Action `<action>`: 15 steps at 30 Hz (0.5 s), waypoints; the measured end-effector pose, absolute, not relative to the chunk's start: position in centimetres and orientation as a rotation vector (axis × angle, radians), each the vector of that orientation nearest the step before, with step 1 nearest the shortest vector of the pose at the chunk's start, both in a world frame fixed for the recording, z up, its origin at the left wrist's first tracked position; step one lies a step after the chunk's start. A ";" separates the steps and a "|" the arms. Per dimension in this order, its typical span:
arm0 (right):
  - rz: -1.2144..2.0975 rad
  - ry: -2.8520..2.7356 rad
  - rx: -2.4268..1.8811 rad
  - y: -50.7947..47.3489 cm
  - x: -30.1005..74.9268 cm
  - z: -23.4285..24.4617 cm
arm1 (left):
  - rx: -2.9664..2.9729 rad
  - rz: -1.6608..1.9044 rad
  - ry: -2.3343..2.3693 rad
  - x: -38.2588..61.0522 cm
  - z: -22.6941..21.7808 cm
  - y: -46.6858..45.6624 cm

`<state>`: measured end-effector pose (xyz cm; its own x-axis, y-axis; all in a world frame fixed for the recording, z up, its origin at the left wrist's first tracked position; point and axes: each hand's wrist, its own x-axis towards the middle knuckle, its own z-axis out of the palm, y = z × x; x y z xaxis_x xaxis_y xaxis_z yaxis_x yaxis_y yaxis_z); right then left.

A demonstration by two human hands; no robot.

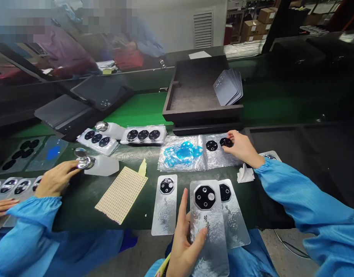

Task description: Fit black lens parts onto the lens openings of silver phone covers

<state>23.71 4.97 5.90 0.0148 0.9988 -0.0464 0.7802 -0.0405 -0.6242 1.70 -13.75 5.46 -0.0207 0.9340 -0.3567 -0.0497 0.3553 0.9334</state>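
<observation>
- Silver back cover (211, 231), with a black octagonal camera plate near its top, is held up at the near edge of the workbench (79, 200), about the middle, tilted a little to the right.
- The person's left hand (181, 246) is closed around it from below. The thumb lies across its face and the forefinger runs straight up its left edge.
- Two more covers lie flat on the bench behind it, one (165, 204) just to its left and one (234, 223) partly tucked under its right side.
- The right hand (242, 148) reaches out to a clear plastic sheet (220, 159) further back, fingers curled down onto a black lens disc (226, 142). From here I cannot tell whether it pinches the disc or only touches it.
- A second disc (211, 145) sits on the same sheet, just left of the first.
- A bag of blue film scraps (181, 152) lies beside that sheet on its left, and a crumpled white cloth (244, 175) lies under the right wrist.
- A tan sticker sheet (122, 194) lies left of the covers.
- A dark tray (202, 111) stands at the far edge, holding a fanned stack of covers (229, 86).
- Towards the left end, a co-worker's hand (55, 179) in a blue sleeve rests against a metal-topped bottle (84, 162), with packed strips of lens rings (144, 134) behind it.
</observation>
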 end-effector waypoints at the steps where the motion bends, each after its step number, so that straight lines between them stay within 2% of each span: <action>1: 0.708 -1.801 -1.847 4.6 24.0 6.3 | 0.908 0.989 1.369 2.0 5.8 -13.9; 8: 0.927 -1.683 -1.300 -0.7 23.6 11.1 | 0.938 1.031 1.395 3.2 8.8 -14.4; 15: 0.760 -1.995 -1.181 -5.3 22.4 13.3 | 0.974 0.968 1.517 2.8 9.6 -15.4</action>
